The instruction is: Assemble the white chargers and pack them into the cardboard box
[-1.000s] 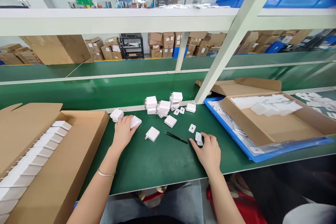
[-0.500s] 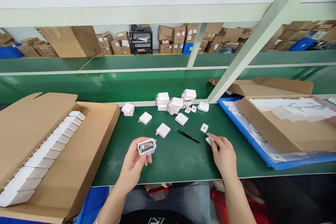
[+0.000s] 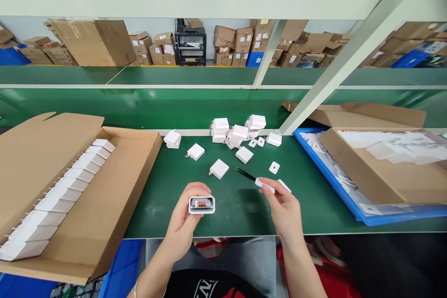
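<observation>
My left hand [image 3: 186,216] grips a white charger housing [image 3: 201,211], its open end turned towards me and a circuit with a red part showing inside. Between the thumb and fingers of my right hand [image 3: 283,205] is a small white end cap [image 3: 264,185], held above the table and apart from the housing. Another cap [image 3: 284,186] lies just behind that hand, and a cap with a dark slot [image 3: 274,167] rests farther back. Black tweezers [image 3: 245,173] lie on the table, partly hidden by the held cap. Several white chargers, one of them nearest [image 3: 219,169], are scattered beyond.
At the left, a cardboard box [image 3: 139,177] holds a row of white chargers [image 3: 66,192]. A blue tray [image 3: 324,181] of caps stands right, with an open carton [image 3: 363,181] on it. A slanted white post [image 3: 335,70] rises behind. Chargers are piled [image 3: 239,134] at the back edge.
My right hand has lifted a cap off the table and moved it left, towards the housing. My left hand has turned the housing so its opening faces me more squarely. The view has tilted down.
</observation>
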Available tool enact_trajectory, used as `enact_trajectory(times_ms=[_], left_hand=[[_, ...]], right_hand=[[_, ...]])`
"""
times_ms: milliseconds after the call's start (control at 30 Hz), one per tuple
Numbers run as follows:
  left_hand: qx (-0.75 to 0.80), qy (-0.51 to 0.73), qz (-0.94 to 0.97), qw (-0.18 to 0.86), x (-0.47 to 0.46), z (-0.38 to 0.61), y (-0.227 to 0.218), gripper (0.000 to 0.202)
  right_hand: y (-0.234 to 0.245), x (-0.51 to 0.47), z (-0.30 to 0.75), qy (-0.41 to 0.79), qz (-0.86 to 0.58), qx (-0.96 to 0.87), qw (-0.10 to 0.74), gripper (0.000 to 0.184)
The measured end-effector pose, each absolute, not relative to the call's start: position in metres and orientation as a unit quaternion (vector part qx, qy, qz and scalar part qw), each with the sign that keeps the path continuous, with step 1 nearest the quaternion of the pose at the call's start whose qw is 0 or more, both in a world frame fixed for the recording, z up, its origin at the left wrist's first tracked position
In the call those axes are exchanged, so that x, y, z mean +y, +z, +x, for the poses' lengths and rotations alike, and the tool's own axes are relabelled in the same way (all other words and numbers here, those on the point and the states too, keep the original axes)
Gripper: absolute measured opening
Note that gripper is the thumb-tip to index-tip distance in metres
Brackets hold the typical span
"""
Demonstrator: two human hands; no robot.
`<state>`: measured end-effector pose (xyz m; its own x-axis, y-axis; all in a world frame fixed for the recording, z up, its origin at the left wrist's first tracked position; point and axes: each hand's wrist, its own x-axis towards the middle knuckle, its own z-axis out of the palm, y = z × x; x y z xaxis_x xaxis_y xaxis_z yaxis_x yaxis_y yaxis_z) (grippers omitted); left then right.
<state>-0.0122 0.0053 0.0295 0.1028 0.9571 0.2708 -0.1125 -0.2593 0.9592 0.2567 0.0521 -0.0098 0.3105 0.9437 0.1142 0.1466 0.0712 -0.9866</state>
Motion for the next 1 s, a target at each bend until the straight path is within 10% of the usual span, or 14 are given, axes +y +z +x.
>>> enact_trajectory(times_ms=[533, 1000], left_hand=[[0.395, 0.487, 0.56, 0.542, -0.003, 0.01, 0.015, 0.043], [0.382, 0.537, 0.618, 0.429, -0.003, 0.018, 0.005, 0.03]], right_hand=[[0.038, 0.028, 0.185, 0.069, -0.266, -0.822, 0.498, 0.027], [0.012, 0.021, 0.176, 0.471, -0.377, -0.641, 0.474, 0.052]])
